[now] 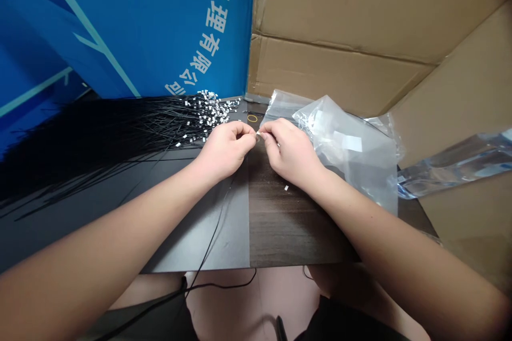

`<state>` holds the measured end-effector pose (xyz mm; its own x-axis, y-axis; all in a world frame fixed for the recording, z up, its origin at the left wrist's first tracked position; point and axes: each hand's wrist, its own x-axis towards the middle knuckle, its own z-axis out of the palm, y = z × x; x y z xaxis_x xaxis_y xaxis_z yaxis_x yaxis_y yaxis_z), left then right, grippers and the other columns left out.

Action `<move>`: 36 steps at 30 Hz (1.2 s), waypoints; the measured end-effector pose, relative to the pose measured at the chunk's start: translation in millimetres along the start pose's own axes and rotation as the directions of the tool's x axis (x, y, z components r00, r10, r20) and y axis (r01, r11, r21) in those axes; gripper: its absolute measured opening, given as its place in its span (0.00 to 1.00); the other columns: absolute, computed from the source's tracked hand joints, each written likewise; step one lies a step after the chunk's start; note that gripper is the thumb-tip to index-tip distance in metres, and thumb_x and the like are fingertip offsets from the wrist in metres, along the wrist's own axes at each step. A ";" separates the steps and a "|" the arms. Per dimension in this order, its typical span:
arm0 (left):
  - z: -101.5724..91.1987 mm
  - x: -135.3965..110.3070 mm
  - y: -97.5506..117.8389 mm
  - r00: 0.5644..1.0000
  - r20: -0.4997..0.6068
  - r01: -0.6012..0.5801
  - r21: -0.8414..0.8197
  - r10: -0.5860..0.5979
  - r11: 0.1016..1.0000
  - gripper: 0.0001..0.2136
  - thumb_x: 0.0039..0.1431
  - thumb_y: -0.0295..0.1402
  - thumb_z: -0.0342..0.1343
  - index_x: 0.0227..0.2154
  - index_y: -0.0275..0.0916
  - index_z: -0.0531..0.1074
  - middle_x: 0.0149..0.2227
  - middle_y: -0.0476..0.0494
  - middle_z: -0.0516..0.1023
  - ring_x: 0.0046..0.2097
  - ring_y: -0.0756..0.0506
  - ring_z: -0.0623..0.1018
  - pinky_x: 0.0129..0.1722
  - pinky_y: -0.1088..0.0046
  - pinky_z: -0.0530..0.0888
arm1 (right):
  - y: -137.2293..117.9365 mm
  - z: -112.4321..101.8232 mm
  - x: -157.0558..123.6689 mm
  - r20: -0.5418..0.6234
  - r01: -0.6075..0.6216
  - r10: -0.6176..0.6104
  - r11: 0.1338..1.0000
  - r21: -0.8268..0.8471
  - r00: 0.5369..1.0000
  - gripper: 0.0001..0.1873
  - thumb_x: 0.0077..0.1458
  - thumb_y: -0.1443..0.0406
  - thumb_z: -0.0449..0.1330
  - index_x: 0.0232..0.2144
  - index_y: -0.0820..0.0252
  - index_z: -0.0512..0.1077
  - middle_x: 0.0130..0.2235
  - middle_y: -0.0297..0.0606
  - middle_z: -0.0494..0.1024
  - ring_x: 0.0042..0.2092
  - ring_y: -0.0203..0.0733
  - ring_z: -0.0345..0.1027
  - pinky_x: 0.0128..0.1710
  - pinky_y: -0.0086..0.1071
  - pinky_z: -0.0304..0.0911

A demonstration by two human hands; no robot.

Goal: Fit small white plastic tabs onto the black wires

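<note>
Piece (260,132), white, sits in my right grip (292,150); my left grip (227,151) pinches, on what's unclear; fiddly step, next likely needs care.

the piece (258,134) between the hands (229,149) (294,152) is too small to identify.

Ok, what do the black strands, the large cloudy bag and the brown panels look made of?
Black strands: probably plastic-coated wire, dull, thin and flexible; any core isn't visible. Large cloudy bag: thin, semi-glossy plastic film, translucent with glints. Brown panels: matte cardboard, likely corrugated, given the fold lines.
</note>
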<state>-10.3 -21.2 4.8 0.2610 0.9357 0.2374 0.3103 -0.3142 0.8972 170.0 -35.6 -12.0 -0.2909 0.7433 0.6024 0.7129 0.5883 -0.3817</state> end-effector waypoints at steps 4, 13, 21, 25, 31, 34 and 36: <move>0.3 0.0 -0.9 1.000 0.009 0.005 -0.004 -0.005 1.000 0.08 0.57 0.35 0.57 0.25 0.39 0.74 0.26 0.50 0.71 0.31 0.48 0.66 0.33 0.68 0.63 | -0.4 1.5 -0.4 0.000 0.010 -0.010 1.000 -0.009 1.000 0.08 0.69 0.67 0.52 0.40 0.56 0.71 0.42 0.45 0.79 0.44 0.48 0.72 0.46 0.41 0.66; 1.4 0.7 -4.2 0.999 -0.005 0.033 -0.026 -0.033 0.999 0.08 0.57 0.35 0.58 0.26 0.38 0.75 0.26 0.50 0.73 0.31 0.48 0.67 0.34 0.68 0.63 | -0.8 4.1 -1.6 0.001 0.026 -0.026 0.999 -0.028 1.000 0.10 0.70 0.67 0.50 0.41 0.57 0.71 0.42 0.47 0.78 0.45 0.49 0.71 0.46 0.42 0.67; 1.8 1.3 -7.5 0.999 -0.010 0.041 -0.126 -0.042 0.991 0.06 0.56 0.34 0.60 0.26 0.39 0.76 0.28 0.48 0.76 0.32 0.47 0.71 0.34 0.68 0.66 | -1.0 3.2 -1.6 0.000 0.037 -0.037 0.998 -0.045 0.999 0.10 0.70 0.67 0.50 0.41 0.57 0.71 0.43 0.47 0.77 0.45 0.50 0.71 0.46 0.43 0.68; 2.3 1.1 -7.6 0.999 -0.020 0.046 -0.145 -0.049 0.988 0.06 0.55 0.34 0.62 0.26 0.39 0.76 0.29 0.47 0.77 0.32 0.47 0.72 0.34 0.68 0.66 | -0.6 3.6 -1.9 0.014 0.050 -0.049 0.996 -0.069 0.999 0.10 0.70 0.68 0.49 0.42 0.58 0.71 0.43 0.48 0.78 0.45 0.50 0.71 0.47 0.43 0.68; 3.3 0.0 -6.3 0.994 -0.029 0.104 -0.137 -0.109 0.985 0.06 0.55 0.34 0.62 0.25 0.38 0.76 0.27 0.48 0.75 0.31 0.48 0.69 0.32 0.70 0.63 | 0.8 6.3 -2.1 0.002 0.098 -0.099 0.989 -0.109 0.995 0.10 0.70 0.69 0.50 0.41 0.60 0.71 0.42 0.49 0.78 0.44 0.50 0.72 0.45 0.42 0.69; 4.2 -0.4 -5.7 0.993 -0.037 0.104 -0.169 -0.112 0.980 0.07 0.55 0.34 0.62 0.24 0.38 0.75 0.26 0.48 0.75 0.31 0.48 0.69 0.32 0.70 0.63 | 1.3 7.6 -2.3 0.003 0.101 -0.101 0.987 -0.128 0.995 0.09 0.70 0.70 0.50 0.42 0.59 0.71 0.42 0.49 0.78 0.43 0.51 0.72 0.45 0.42 0.69; 4.7 -0.5 -5.2 0.994 -0.040 0.096 -0.188 -0.105 0.978 0.07 0.54 0.33 0.62 0.23 0.38 0.74 0.26 0.48 0.74 0.30 0.48 0.69 0.31 0.69 0.63 | 1.5 7.9 -2.3 0.001 0.102 -0.102 0.986 -0.135 0.995 0.09 0.69 0.71 0.50 0.42 0.60 0.71 0.42 0.49 0.78 0.44 0.51 0.72 0.45 0.42 0.69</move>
<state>-7.7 -20.8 -1.8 0.1902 0.9692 0.1565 0.1567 -0.1874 0.9697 166.7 -33.9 -19.5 -0.3631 0.6795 0.6376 0.7591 0.6125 -0.2205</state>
